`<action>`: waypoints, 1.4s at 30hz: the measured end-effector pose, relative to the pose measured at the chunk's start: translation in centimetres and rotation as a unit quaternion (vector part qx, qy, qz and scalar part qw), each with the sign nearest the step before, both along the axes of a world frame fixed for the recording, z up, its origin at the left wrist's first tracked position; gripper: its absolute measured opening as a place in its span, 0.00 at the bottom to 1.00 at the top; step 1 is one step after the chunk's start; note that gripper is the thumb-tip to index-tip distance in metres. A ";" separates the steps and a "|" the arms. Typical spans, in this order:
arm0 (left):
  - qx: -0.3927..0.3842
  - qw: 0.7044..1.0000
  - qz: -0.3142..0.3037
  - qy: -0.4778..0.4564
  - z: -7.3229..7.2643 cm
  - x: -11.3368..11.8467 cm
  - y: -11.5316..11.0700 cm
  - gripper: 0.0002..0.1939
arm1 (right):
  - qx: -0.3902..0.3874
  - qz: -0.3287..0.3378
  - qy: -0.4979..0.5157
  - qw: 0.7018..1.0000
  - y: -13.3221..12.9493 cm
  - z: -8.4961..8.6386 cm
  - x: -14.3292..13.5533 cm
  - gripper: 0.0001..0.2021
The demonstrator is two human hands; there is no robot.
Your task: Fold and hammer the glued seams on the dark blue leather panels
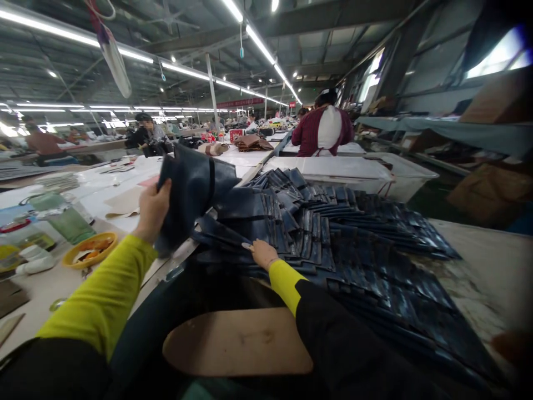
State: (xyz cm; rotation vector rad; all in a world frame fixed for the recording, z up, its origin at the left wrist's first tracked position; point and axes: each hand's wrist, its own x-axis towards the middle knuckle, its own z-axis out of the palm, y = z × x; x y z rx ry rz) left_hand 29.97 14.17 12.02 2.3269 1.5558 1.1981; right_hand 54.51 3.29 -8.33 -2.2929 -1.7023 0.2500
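My left hand [153,210] is closed on the edge of a dark blue leather piece [189,189], which is raised and slightly blurred. Lower and to the right, my right hand [263,253] pinches the end of another dark blue leather piece [225,232]. Something small and pale shows at its fingertips; I cannot tell whether it is a finger cover or a tool. Many similar pieces lie in overlapping rows [370,266] across the table to the right. Below my hands is a tan board [239,341] with a rounded left end.
On the left stand a yellow bowl [90,250] with small orange items, a green bottle [69,219] and a white bottle [35,260]. Folded brown pieces [252,143] lie farther back. A person in a maroon top [306,133] sits ahead, near a white bin [412,172].
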 end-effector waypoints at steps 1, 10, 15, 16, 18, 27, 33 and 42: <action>0.057 0.998 0.022 -0.031 2.5 -1.7 -0.2 0.43 | -0.002 -0.002 0.011 1.000 0.1 0.1 0.0 0.12; 0.281 0.944 0.091 0.148 18.8 -7.7 -8.8 0.47 | 0.076 -0.018 0.193 0.978 -1.5 5.3 -1.9 0.06; 0.303 0.947 0.037 0.094 20.1 -7.0 -12.6 0.26 | 0.169 0.038 0.370 0.913 -4.3 8.9 -5.3 0.22; 0.311 0.946 0.038 0.082 20.4 -7.0 -13.2 0.25 | 0.182 0.047 0.406 0.895 -4.7 9.5 -6.0 0.24; 0.323 0.944 0.033 0.058 21.3 -7.2 -14.7 0.25 | 0.211 0.062 0.467 0.856 -5.4 10.9 -7.0 0.27; 0.282 0.956 -0.068 -0.034 22.1 -9.7 -19.5 0.23 | 0.322 0.087 0.689 0.643 -9.7 18.1 -6.8 0.21; 0.043 0.928 -0.303 -0.214 12.4 -14.5 -16.4 0.25 | 0.397 0.099 0.617 0.672 -13.0 20.3 -3.6 0.20; -0.245 0.884 -0.144 -0.371 -7.7 -22.7 -13.5 0.29 | 0.318 0.166 0.407 0.840 -13.5 19.1 -7.3 0.20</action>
